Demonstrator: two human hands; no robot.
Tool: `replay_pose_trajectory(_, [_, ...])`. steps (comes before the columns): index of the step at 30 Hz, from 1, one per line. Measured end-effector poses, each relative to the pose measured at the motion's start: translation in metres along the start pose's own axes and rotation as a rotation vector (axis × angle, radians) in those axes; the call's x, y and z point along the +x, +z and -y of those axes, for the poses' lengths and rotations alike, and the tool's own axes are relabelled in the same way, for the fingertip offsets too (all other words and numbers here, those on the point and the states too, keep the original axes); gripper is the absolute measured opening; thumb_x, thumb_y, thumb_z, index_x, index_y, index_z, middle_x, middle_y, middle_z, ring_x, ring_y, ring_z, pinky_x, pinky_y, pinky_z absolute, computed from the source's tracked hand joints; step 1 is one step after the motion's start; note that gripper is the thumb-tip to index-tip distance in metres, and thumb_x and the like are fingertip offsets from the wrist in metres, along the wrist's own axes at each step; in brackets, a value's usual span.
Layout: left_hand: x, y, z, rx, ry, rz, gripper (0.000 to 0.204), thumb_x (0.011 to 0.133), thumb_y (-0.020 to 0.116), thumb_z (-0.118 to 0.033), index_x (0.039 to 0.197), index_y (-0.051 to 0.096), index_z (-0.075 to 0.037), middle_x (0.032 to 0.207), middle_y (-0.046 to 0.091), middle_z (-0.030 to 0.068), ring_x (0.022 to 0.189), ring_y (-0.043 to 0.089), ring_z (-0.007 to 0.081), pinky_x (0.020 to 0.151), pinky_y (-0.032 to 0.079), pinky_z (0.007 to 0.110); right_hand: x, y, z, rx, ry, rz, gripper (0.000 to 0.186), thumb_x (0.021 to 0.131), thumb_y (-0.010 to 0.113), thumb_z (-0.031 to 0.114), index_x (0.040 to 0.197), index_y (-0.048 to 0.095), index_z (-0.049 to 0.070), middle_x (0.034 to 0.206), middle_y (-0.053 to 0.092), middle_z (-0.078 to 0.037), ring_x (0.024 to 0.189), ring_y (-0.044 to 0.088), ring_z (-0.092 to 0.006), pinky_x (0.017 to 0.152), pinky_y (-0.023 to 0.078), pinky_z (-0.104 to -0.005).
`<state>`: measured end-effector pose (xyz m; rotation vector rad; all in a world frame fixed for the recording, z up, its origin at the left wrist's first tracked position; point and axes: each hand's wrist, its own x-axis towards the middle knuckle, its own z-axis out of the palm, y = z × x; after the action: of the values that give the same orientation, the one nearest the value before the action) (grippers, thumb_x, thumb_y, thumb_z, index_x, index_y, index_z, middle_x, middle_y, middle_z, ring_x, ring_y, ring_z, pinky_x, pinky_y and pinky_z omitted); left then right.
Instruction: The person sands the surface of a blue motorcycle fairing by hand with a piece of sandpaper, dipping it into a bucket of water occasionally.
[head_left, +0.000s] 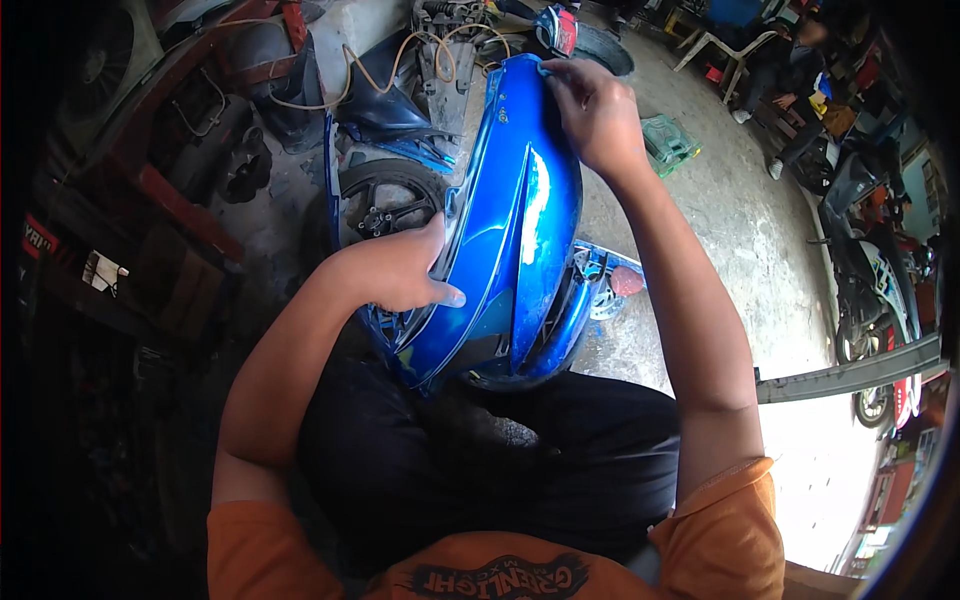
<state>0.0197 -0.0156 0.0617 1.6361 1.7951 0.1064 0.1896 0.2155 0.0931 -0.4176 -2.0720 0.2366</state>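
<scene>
A glossy blue motorcycle body panel (486, 240) stands lengthwise in front of me, its near end just above my lap. My left hand (400, 268) grips its left edge, with the thumb lying on the blue face and the other fingers partly hidden. At the far end, my right hand (597, 112) is closed with bent fingers pinching the panel's upper tip. A small light-blue bit shows at those fingertips, and I cannot make out whether it belongs to the panel. Close by on the right lies another blue curved part (568, 325), partly covered by the panel.
A black wheel (385, 205) lies on the left, beyond my left hand. A tan hose (350, 70) loops across the far floor near dark body parts (390, 125). To the right are a green crate-like piece (670, 143) and a red round object (627, 281). Motorcycles (870, 270) stand farther right; a person (795, 85) sits far off.
</scene>
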Motion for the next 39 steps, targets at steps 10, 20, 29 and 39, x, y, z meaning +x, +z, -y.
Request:
replay_pose_trajectory(10, [-0.003,0.008,0.012,0.007,0.020,-0.063,0.123,0.093,0.084,-0.045,0.161,0.009,0.024,0.156,0.044,0.0471,0.145,0.055,0.0452,0.120,0.045,0.042,-0.068,-0.017,0.025,0.062,0.098,0.201,0.019,0.095,0.071,0.007,0.113,0.075,0.000,0.100,0.077,-0.023,0.092,0.077,-0.0385,0.083,0.061,-0.0445])
replay_pose_trajectory(20, [-0.010,0.005,0.004,0.024,0.012,-0.015,0.122,0.094,0.083,-0.045,0.162,0.009,0.024,0.154,0.045,0.0458,0.144,0.055,0.0454,0.119,0.046,0.042,0.030,0.013,0.028,-0.079,0.106,0.106,0.019,0.097,0.070,0.014,0.109,0.076,0.001,0.102,0.076,-0.026,0.097,0.074,-0.0447,0.090,0.058,-0.0493])
replay_pose_trajectory(29, [-0.006,0.008,0.007,0.029,0.024,-0.049,0.122,0.091,0.085,-0.047,0.160,0.015,0.025,0.143,0.057,0.0445,0.129,0.065,0.0433,0.109,0.053,0.041,-0.021,-0.007,0.034,-0.053,0.368,0.053,0.021,0.098,0.069,0.016,0.110,0.076,0.000,0.088,0.076,-0.026,0.083,0.076,-0.0429,0.083,0.059,-0.0482])
replay_pose_trajectory(39, [0.006,0.013,0.026,-0.039,0.044,-0.090,0.110,0.090,0.088,-0.034,0.161,0.022,0.017,0.150,0.056,0.0361,0.132,0.063,0.0371,0.114,0.049,0.042,-0.042,-0.020,0.028,-0.110,0.336,0.215,0.018,0.094,0.068,0.013,0.106,0.072,0.000,0.104,0.078,-0.027,0.098,0.075,-0.0454,0.090,0.059,-0.0475])
